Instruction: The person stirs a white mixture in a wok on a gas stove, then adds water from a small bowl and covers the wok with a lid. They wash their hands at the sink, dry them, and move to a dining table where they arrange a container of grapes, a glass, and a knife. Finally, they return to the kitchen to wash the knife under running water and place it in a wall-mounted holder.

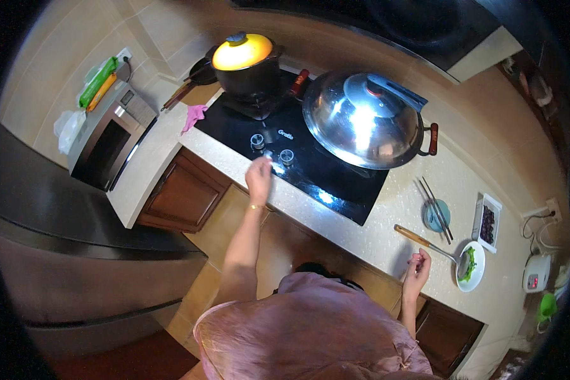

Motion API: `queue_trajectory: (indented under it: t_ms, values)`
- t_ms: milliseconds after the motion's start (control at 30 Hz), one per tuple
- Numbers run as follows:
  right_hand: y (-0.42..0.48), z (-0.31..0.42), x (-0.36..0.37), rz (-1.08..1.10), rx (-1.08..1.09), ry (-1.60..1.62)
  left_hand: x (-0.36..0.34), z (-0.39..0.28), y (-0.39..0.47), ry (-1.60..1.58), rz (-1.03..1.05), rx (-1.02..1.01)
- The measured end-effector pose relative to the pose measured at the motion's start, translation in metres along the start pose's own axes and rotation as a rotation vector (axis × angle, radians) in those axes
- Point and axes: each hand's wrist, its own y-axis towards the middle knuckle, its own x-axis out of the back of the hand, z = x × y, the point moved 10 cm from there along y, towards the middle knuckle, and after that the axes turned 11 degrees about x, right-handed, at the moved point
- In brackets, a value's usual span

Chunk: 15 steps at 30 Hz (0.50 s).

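My left hand is over the front edge of the black glass gas hob, its fingers just below the two control knobs; whether it pinches something small is unclear. At the counter's front edge on the right, my right hand has its fingers curled and holds nothing that I can see. Beyond it a ladle with a wooden handle rests in a white bowl with green vegetables. A wok under a domed steel lid covers the right burner. A dark pot with a yellow lid stands on the left.
Chopsticks lie across a small blue bowl, near a white tray of dark fruit. The wok's side handle sticks out rightward. A pink cloth lies left of the hob, near a microwave oven.
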Motion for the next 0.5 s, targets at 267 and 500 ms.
queue_trajectory:
  t_ms: [267, 500]
  values:
    - [-0.036, 0.002, 0.02, -0.065, -0.088, -0.061, -0.028, 0.016, 0.014, 0.24, 0.338, 0.014]
    - [-0.081, -0.017, 0.058, -0.164, -0.141, -0.125, -0.047, -0.018, -0.054, 0.257, 0.203, -0.26]
